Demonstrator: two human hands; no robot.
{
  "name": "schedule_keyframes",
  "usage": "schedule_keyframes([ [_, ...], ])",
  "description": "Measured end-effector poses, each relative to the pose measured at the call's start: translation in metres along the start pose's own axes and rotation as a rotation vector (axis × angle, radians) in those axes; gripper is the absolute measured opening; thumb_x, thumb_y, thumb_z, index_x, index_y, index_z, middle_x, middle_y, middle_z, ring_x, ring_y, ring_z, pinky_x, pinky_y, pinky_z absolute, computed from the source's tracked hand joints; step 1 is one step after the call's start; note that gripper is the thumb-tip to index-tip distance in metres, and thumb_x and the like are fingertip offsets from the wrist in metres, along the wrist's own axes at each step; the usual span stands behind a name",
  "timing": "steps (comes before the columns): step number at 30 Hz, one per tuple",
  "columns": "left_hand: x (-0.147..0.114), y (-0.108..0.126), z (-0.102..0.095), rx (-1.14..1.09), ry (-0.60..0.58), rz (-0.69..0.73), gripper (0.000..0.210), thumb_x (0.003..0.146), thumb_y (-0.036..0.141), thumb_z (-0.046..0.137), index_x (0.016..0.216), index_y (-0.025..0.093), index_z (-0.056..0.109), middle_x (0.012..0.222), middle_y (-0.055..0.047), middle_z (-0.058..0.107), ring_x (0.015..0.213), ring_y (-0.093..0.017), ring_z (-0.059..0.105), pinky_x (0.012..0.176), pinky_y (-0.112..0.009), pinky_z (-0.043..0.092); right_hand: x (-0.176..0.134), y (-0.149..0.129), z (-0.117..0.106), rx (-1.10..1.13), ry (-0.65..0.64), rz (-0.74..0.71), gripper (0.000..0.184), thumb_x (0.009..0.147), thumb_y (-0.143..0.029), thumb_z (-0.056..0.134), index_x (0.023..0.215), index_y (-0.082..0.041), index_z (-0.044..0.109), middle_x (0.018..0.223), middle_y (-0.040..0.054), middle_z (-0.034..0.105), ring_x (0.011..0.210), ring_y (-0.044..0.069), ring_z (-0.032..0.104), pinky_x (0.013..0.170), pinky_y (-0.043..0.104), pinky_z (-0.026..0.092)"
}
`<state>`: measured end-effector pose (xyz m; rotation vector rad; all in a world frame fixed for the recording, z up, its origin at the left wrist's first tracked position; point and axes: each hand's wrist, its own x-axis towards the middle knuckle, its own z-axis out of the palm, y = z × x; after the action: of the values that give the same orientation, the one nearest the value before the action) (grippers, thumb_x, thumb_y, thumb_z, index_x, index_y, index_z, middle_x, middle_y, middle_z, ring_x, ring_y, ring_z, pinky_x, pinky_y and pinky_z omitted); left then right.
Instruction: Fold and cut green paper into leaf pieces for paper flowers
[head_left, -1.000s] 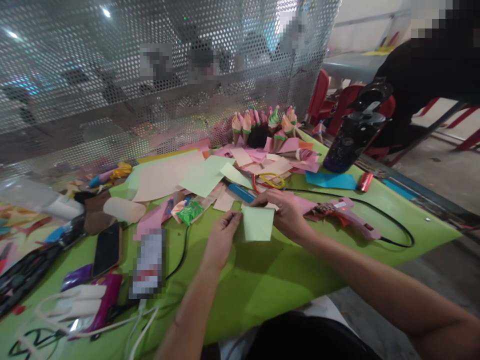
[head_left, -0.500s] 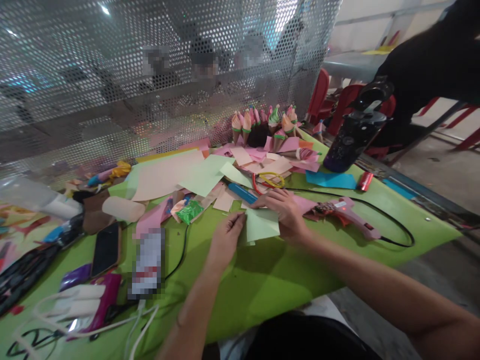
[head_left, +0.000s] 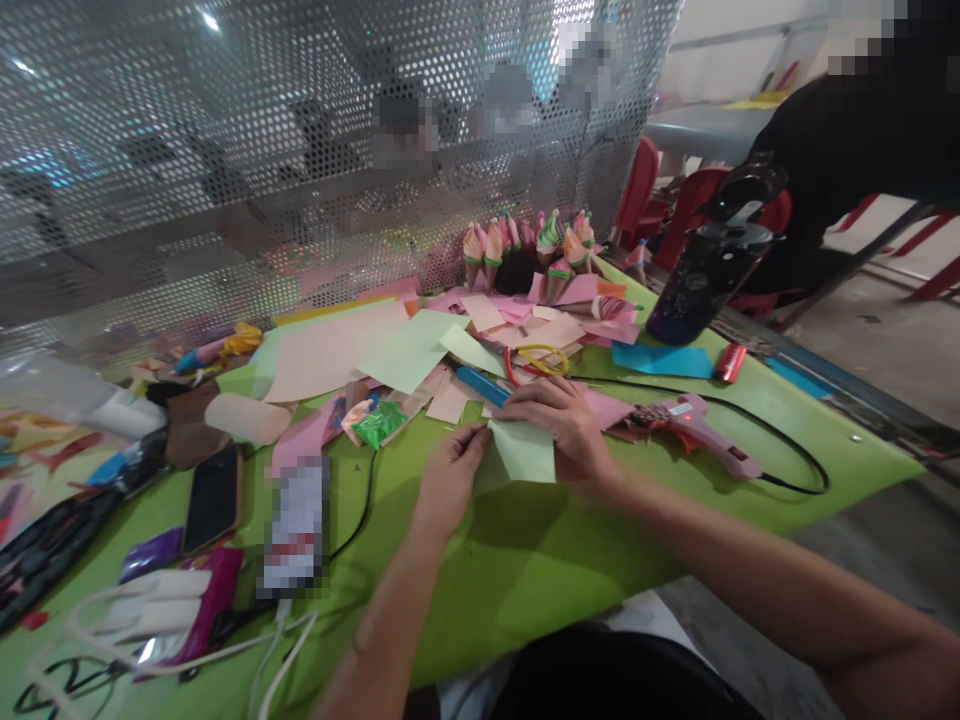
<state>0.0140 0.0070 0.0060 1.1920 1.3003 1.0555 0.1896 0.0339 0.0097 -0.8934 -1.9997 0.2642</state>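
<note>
A light green sheet of paper (head_left: 521, 453) is held between my two hands above the green table (head_left: 570, 570). My left hand (head_left: 459, 470) pinches its left edge between thumb and fingers. My right hand (head_left: 568, 425) is closed on its right side, fingers bent over the far edge. The paper looks bent, with its near edge hanging toward me. Just beyond my right fingers lies a blue-handled tool (head_left: 482, 384), its tip partly among paper pieces. Yellow-and-red-handled scissors or pliers (head_left: 541, 358) rest behind it.
A pink glue gun (head_left: 712, 435) with a black cord lies at right, near a dark tumbler (head_left: 705, 270). Paper ice cream cones (head_left: 551, 240) stand at the back before a perforated metal panel (head_left: 330, 200). Phones (head_left: 212, 500) and white cables are at left.
The green paper has tilted and opened wider at its lower left, its near edge spreading toward my left hand. Both hands stay nearly in place, shifting slightly.
</note>
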Motion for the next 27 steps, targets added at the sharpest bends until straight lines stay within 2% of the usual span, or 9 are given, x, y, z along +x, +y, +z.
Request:
schedule_keyframes([
  [3, 0.0015, -0.0021, -0.0031, 0.027, 0.086, 0.004, 0.03, 0.082, 0.042, 0.061, 0.096, 0.019, 0.074, 0.087, -0.003, 0.074, 0.086, -0.02, 0.064, 0.078, -0.03, 0.049, -0.0001, -0.0018, 0.0005, -0.03, 0.053, -0.037, 0.025, 0.086, -0.031, 0.061, 0.106, -0.029, 0.075, 0.104, 0.0077, 0.07, 0.094, 0.026, 0.06, 0.082, 0.04, 0.04],
  [7, 0.0032, -0.0055, -0.0062, 0.003, 0.162, 0.035, 0.031, 0.082, 0.043, 0.062, 0.099, 0.02, 0.075, 0.091, -0.002, 0.074, 0.09, -0.021, 0.064, 0.081, -0.03, 0.049, -0.0009, 0.0007, 0.0053, -0.009, 0.011, -0.063, 0.023, 0.088, -0.025, 0.059, 0.104, -0.029, 0.075, 0.099, 0.0064, 0.072, 0.091, 0.024, 0.06, 0.082, 0.04, 0.041],
  [13, 0.005, -0.0045, -0.0042, -0.097, 0.152, 0.038, 0.037, 0.077, 0.045, 0.069, 0.101, 0.019, 0.076, 0.093, -0.004, 0.075, 0.092, -0.021, 0.064, 0.083, -0.029, 0.048, -0.0019, 0.0071, 0.0091, 0.02, -0.042, -0.119, 0.035, 0.085, -0.028, 0.061, 0.119, -0.023, 0.068, 0.101, 0.0084, 0.072, 0.092, 0.026, 0.059, 0.078, 0.04, 0.044],
  [19, 0.0029, -0.0008, -0.0027, -0.142, 0.118, -0.016, 0.043, 0.074, 0.049, 0.072, 0.105, 0.02, 0.076, 0.091, -0.004, 0.075, 0.073, -0.015, 0.062, 0.064, -0.024, 0.047, -0.0002, 0.006, 0.0073, 0.055, -0.098, -0.119, 0.035, 0.082, -0.018, 0.057, 0.115, -0.021, 0.069, 0.099, 0.01, 0.071, 0.09, 0.026, 0.061, 0.078, 0.041, 0.046],
  [27, 0.0024, 0.0021, -0.0016, -0.238, 0.137, -0.018, 0.046, 0.072, 0.049, 0.074, 0.106, 0.02, 0.075, 0.096, -0.006, 0.075, 0.075, -0.016, 0.064, 0.066, -0.025, 0.048, -0.0003, 0.0056, 0.0093, 0.185, -0.187, -0.052, 0.053, 0.074, -0.006, 0.06, 0.123, -0.023, 0.065, 0.11, 0.0109, 0.069, 0.099, 0.027, 0.064, 0.083, 0.04, 0.052],
])
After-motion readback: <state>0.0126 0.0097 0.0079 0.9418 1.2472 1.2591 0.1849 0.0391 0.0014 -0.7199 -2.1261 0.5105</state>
